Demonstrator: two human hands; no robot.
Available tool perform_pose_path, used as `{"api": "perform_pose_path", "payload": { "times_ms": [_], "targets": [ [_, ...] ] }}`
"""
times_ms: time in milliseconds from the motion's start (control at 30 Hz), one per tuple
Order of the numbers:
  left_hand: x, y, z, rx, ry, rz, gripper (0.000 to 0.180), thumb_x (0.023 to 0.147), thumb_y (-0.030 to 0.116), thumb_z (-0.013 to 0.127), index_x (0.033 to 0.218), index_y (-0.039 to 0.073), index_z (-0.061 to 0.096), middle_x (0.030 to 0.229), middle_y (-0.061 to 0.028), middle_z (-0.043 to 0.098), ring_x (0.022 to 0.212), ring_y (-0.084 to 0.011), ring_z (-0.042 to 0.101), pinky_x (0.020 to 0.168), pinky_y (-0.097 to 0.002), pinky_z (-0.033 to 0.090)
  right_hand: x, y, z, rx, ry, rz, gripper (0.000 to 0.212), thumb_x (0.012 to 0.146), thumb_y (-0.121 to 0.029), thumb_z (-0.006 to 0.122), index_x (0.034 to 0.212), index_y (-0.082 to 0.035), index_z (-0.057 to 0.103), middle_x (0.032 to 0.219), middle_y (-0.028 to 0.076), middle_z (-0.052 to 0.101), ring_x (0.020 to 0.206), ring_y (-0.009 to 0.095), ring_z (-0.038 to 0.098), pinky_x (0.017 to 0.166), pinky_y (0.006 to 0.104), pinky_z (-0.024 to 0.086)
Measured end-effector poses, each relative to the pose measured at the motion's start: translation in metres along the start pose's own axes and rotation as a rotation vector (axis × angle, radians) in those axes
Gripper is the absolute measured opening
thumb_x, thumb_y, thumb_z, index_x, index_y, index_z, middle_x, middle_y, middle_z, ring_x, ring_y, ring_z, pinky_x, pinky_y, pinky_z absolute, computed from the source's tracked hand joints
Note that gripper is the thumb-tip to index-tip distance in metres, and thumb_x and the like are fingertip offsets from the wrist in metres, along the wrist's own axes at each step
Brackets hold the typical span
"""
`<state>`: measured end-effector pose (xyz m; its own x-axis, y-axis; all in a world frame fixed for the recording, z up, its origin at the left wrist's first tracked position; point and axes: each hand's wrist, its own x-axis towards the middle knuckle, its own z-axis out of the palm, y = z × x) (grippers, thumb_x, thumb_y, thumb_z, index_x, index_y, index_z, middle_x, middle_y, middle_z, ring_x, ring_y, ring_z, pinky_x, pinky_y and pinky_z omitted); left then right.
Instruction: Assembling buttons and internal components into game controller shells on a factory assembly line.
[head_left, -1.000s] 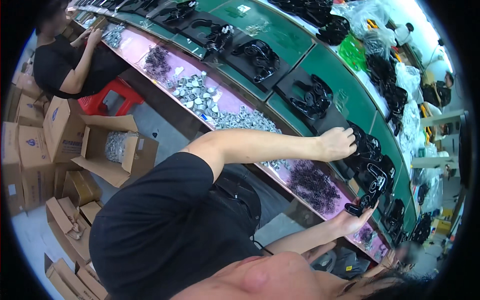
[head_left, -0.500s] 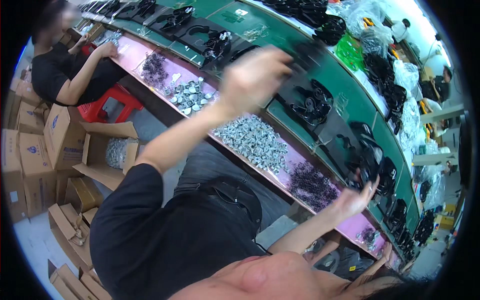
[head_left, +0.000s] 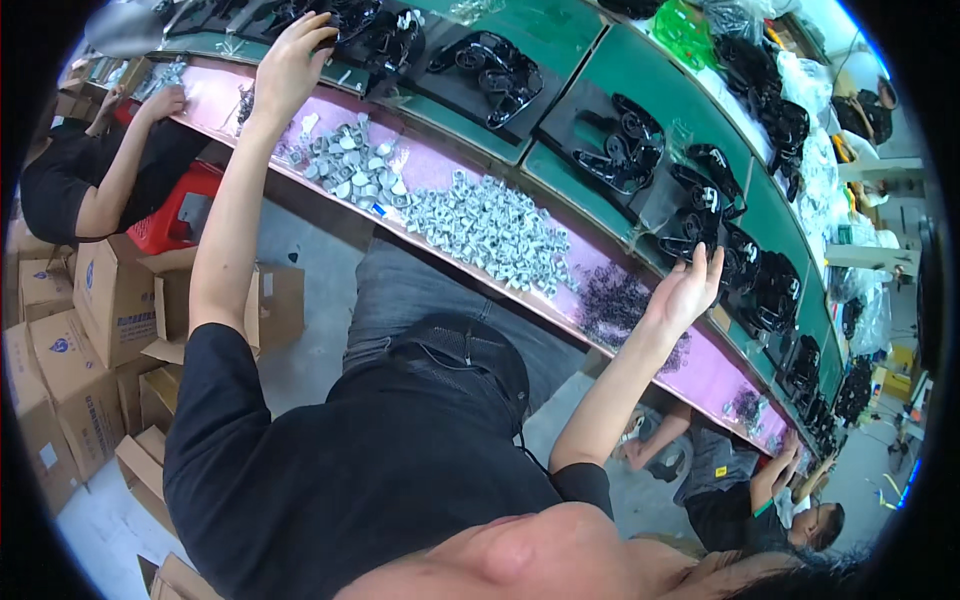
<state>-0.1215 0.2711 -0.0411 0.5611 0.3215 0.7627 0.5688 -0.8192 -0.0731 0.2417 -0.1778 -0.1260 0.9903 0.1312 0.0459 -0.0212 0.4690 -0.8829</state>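
Observation:
My left hand (head_left: pixel 290 72) reaches to the far left of the bench, fingers curled round the edge of a black plastic part (head_left: pixel 352 18) lying among similar ones. My right hand (head_left: pixel 686 292) is palm up at the right, its fingers apart and their tips against a glossy black plastic part (head_left: pixel 690 238); nothing shows in its palm. Between my hands, a black moulded part (head_left: pixel 622 150) and another black part with curved arms (head_left: pixel 490 78) lie on dark sheets on the green bench surface (head_left: pixel 560 62).
The pink ledge (head_left: pixel 700 372) along the bench holds heaps of small grey metal pieces (head_left: pixel 490 230), larger grey pieces (head_left: pixel 355 165) and tiny black pieces (head_left: pixel 615 300). A co-worker (head_left: pixel 75 185) sits left by a red stool (head_left: pixel 175 215); cardboard boxes (head_left: pixel 115 300) stand behind. Another person (head_left: pixel 745 510) works right.
My left hand has swung from above the middle of the bench to its far left. My right hand has shifted up and slightly left, its fingers now further apart. The view has turned somewhat.

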Motion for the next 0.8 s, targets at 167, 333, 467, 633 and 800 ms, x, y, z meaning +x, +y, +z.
{"api": "perform_pose_path", "payload": {
  "times_ms": [167, 333, 467, 633, 800],
  "targets": [
    [-0.012, 0.085, -0.036, -0.300, 0.102, -0.018, 0.019, 0.089, 0.010, 0.079, 0.107, 0.006, 0.077, 0.112, -0.0075, 0.076, 0.106, -0.0270, 0.071, 0.093, -0.0366, 0.056, -0.020, -0.008, -0.014, -0.114, 0.050, -0.184, 0.057, 0.103, -0.001, 0.065, 0.153, 0.009, 0.040, 0.149, 0.021, 0.054, 0.139, 0.025, 0.053, 0.121, 0.0385, 0.038],
    [-0.074, 0.164, -0.021, -0.557, -0.674, -0.196, 0.020, 0.092, 0.018, 0.077, 0.106, 0.004, 0.078, 0.102, -0.0135, 0.077, 0.093, -0.0307, 0.074, 0.081, -0.0407, 0.059, -0.077, -0.023, 0.020, -0.356, -0.102, -0.505, 0.042, 0.105, 0.002, 0.058, 0.146, 0.008, 0.052, 0.141, 0.022, 0.063, 0.131, 0.029, 0.062, 0.114, 0.0413, 0.048],
    [-0.084, 0.187, 0.022, -0.514, -0.505, -0.032, 0.020, 0.092, 0.020, 0.074, 0.107, 0.007, 0.079, 0.103, -0.0108, 0.076, 0.100, -0.0337, 0.071, 0.085, -0.0434, 0.058, -0.109, 0.000, 0.038, -0.385, -0.497, -0.303, 0.021, 0.103, 0.005, 0.060, 0.120, 0.007, 0.071, 0.111, 0.014, 0.075, 0.097, 0.020, 0.074, 0.089, 0.0316, 0.058],
    [-0.079, 0.182, 0.052, -0.485, -0.624, -0.071, 0.019, 0.094, 0.021, 0.072, 0.101, 0.006, 0.081, 0.101, -0.0142, 0.076, 0.099, -0.0369, 0.071, 0.087, -0.0452, 0.057, -0.110, 0.006, 0.040, -0.617, -0.714, -0.225, 0.014, 0.100, 0.003, 0.064, 0.111, 0.006, 0.072, 0.100, 0.012, 0.075, 0.082, 0.016, 0.070, 0.075, 0.0288, 0.055],
    [-0.083, 0.177, 0.068, -0.426, -0.637, -0.166, 0.021, 0.096, 0.021, 0.069, 0.104, 0.005, 0.080, 0.099, -0.0182, 0.075, 0.097, -0.0404, 0.070, 0.086, -0.0493, 0.055, -0.104, 0.007, 0.029, -0.716, -0.647, -0.171, 0.014, 0.099, 0.002, 0.066, 0.110, 0.005, 0.073, 0.097, 0.012, 0.075, 0.079, 0.017, 0.070, 0.073, 0.0299, 0.055]
  ]
}}
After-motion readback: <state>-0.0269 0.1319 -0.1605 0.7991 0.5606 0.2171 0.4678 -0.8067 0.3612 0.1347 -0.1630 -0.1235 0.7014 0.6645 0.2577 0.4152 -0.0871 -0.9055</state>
